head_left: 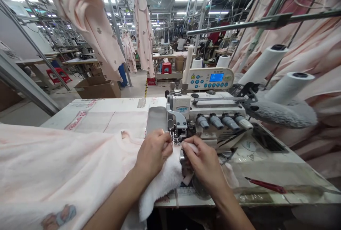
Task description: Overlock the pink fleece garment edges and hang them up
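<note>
A pale pink garment [53,166] lies spread over the table on the left, with a white fleecy piece [162,183] bunched at its right edge. My left hand [153,151] is closed on the fabric just left of the presser foot [176,135] of a white overlock sewing machine [207,112]. My right hand [204,160] pinches the fabric edge just right of the foot. Both hands hold the cloth at the needle area.
Red-handled snips [266,186] lie on the table at the right. White thread cones [289,86] stand behind the machine, with its control panel [210,78]. Pink garments [144,27] hang overhead. A cardboard box [98,87] sits on the floor; a person works far back.
</note>
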`<action>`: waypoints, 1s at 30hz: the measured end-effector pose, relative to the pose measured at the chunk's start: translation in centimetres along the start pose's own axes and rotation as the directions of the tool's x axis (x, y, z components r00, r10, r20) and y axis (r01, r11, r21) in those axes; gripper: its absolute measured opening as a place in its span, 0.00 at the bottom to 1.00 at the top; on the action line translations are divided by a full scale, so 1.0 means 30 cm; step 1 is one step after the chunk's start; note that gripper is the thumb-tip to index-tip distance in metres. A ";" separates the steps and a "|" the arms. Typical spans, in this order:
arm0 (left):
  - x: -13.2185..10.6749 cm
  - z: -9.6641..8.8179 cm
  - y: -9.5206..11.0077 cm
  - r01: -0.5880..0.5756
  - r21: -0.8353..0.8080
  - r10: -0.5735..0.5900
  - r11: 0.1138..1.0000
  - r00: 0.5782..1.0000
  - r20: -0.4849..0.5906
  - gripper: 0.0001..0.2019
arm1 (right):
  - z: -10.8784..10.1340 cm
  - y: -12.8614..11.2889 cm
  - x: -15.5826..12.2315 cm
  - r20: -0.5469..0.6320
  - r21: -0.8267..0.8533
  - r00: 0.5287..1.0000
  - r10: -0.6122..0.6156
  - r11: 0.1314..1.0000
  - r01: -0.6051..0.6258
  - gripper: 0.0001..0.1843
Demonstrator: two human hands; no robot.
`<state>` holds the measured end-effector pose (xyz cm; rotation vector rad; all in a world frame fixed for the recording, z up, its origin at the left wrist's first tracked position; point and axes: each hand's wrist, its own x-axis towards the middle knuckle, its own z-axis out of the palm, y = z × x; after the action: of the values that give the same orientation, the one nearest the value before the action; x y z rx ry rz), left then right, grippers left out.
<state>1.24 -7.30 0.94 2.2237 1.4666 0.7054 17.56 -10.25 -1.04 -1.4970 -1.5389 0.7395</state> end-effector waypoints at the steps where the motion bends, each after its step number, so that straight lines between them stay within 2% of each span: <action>1: 0.000 0.002 0.000 0.000 0.009 0.000 1.000 1.000 -0.009 0.06 | 0.000 0.002 -0.001 -0.009 -0.014 1.000 -0.010 1.000 0.010 0.09; 5: 0.001 0.007 0.000 -0.015 0.044 0.017 0.999 0.999 -0.047 0.05 | 0.007 0.015 -0.005 -0.057 -0.054 0.997 -0.059 0.997 0.056 0.09; 13: 0.003 0.008 -0.008 -0.037 0.048 0.040 0.998 0.998 -0.054 0.04 | 0.026 0.018 -0.018 -0.091 -0.188 0.987 -0.133 0.976 0.114 0.08; 20: 0.013 0.011 -0.006 -0.060 0.066 0.064 0.996 0.997 -0.046 0.05 | 0.071 0.042 -0.007 -0.170 -0.395 0.955 -0.244 0.905 0.161 0.08; 22: 0.015 0.002 -0.005 -0.057 0.077 0.059 0.995 0.998 -0.028 0.06 | 0.084 0.045 -0.002 -0.190 -0.426 0.943 -0.274 0.888 0.172 0.08; 25: 0.014 -0.028 -0.009 -0.065 0.094 0.060 0.993 0.997 0.054 0.05 | 0.078 0.030 -0.014 -0.192 -0.460 0.935 -0.297 0.869 0.181 0.09; 27: 0.014 -0.049 -0.015 -0.071 0.094 0.061 0.993 0.993 0.101 0.05 | 0.058 0.012 -0.045 -0.230 -0.500 0.900 -0.370 0.838 0.216 0.09; 30: 0.015 -0.063 -0.025 -0.056 0.037 0.052 0.998 0.993 0.104 0.05 | 0.031 0.003 -0.109 -0.400 -0.541 0.744 -0.535 0.793 0.279 0.10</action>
<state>-0.28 -6.52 2.13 2.3019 1.3872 0.5736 16.54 -13.32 -2.10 -1.4189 -1.5630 -0.3295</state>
